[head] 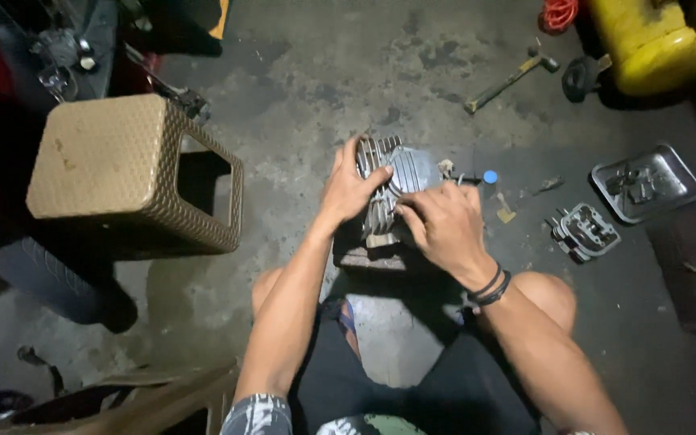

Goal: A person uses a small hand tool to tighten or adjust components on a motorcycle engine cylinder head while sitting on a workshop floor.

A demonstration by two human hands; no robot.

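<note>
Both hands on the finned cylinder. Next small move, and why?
Probably keep the left hand clamped on the finned engine cylinder while the right hand works its near side. The part sits on a small block on the concrete floor, so it looks liable to shift.

You are squatting over a stained grey concrete floor [324, 72]. Straight in front of you a dark block [368, 258] sits on it, with the finned engine part [396, 181] resting on top. To your left stands a tan woven stool [122, 173]. To your right lie a small metal tray [648, 184] with bits in it and, just beside it, a ribbed metal cover [586, 232]. Farther off lie a hammer [511, 79], and a yellow tank [658, 40] at the corner.
</note>
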